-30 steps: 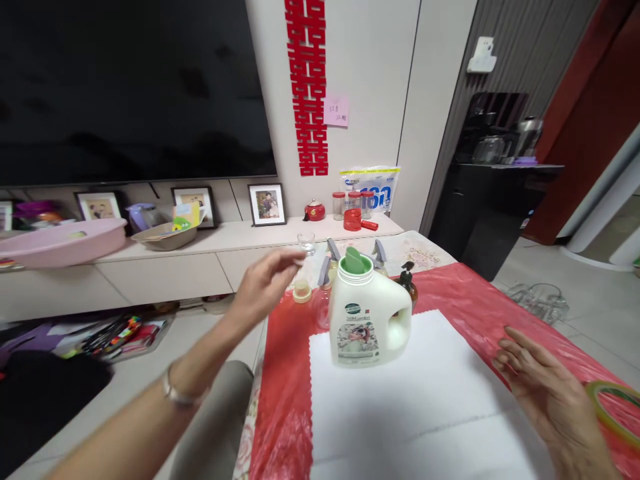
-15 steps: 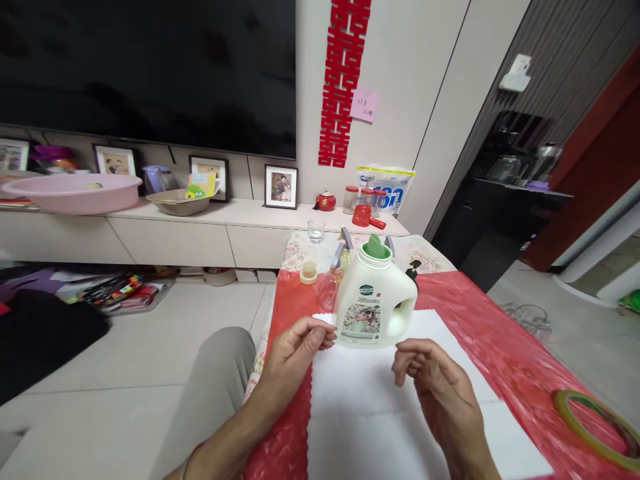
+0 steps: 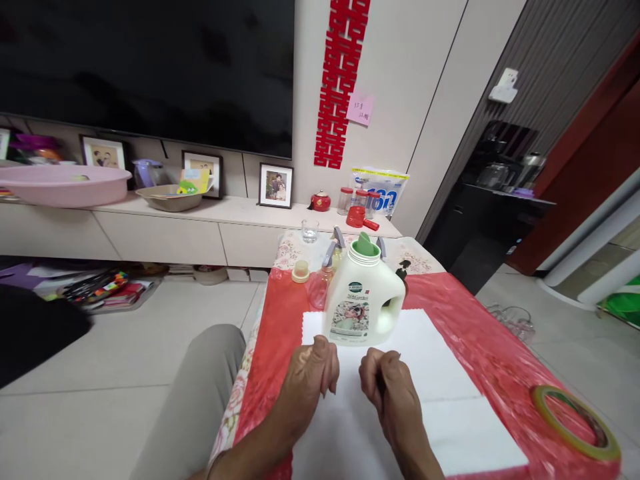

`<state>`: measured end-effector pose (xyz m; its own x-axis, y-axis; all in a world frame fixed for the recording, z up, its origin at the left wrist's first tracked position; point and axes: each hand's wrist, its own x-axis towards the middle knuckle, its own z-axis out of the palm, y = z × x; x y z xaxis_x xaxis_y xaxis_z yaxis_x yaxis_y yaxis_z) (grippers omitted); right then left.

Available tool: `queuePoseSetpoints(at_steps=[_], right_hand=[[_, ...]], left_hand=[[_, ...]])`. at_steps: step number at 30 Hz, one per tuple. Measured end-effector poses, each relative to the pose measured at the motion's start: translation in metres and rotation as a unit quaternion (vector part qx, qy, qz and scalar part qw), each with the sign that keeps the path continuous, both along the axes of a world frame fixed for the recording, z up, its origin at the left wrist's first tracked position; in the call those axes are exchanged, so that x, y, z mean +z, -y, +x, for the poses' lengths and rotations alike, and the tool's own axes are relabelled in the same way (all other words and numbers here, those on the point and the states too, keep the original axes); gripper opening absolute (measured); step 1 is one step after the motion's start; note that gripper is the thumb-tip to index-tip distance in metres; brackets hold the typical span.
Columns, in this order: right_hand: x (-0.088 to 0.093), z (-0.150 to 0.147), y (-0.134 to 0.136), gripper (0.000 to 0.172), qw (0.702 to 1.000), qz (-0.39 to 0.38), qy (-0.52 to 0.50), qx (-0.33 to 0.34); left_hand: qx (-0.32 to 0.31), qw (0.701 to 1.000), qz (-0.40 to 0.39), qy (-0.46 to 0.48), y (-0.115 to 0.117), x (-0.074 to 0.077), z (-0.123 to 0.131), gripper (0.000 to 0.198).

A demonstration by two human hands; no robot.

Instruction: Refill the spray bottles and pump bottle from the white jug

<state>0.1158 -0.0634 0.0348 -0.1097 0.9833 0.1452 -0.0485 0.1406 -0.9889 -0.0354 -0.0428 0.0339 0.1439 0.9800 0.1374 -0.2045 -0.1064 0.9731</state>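
A pale green-white detergent jug stands upright on a white cloth, its mouth uncapped and a green spout showing inside. My left hand is closed in a loose fist just in front of the jug's left side, thumb on top. My right hand is curled shut too, in front of the jug's right side. Neither hand touches the jug, and nothing shows in the fingers. Left of the jug are a cream cap and a clear pink spray bottle.
Red plastic sheeting covers the table under the cloth. A roll of tape lies at the right edge. Behind the jug are more spray bottle heads, a small glass and a dark pump bottle. A red scoop rests farther back.
Both hands have curled from loosely bent fingers into fists, and my right hand has moved left, closer to the left one. The view has shifted slightly; the jug still stands on the cloth.
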Motion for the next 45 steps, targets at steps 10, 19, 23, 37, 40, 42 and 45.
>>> queuePoseSetpoints(at_steps=[10, 19, 23, 37, 40, 42, 45], right_hand=[[0.012, -0.011, 0.004, 0.076, 0.999, -0.024, 0.024, -0.022], [0.012, -0.013, 0.000, 0.077, 0.999, -0.034, 0.025, -0.032], [0.012, -0.013, 0.000, 0.077, 0.998, -0.038, 0.027, -0.039], [0.012, -0.011, -0.001, 0.076, 0.998, -0.035, 0.027, -0.039], [0.012, -0.010, -0.001, 0.076, 0.998, -0.036, 0.025, -0.040], [0.012, -0.011, -0.001, 0.076, 0.998, -0.037, 0.023, -0.041], [0.013, -0.010, -0.001, 0.076, 0.998, -0.037, 0.027, -0.045]], left_hand=[[0.014, 1.000, 0.000, -0.028, -0.003, -0.011, 0.000, 0.070], [0.036, 0.999, 0.022, -0.032, -0.005, -0.013, -0.003, 0.070], [0.033, 0.999, 0.019, -0.032, -0.004, -0.012, -0.003, 0.070], [0.036, 0.998, 0.018, -0.041, -0.006, -0.017, -0.003, 0.070], [0.038, 0.998, 0.019, -0.038, -0.007, -0.016, -0.002, 0.070], [0.036, 0.998, 0.019, -0.038, -0.007, -0.016, -0.002, 0.070], [0.036, 0.999, 0.012, -0.036, -0.006, -0.017, -0.002, 0.069]])
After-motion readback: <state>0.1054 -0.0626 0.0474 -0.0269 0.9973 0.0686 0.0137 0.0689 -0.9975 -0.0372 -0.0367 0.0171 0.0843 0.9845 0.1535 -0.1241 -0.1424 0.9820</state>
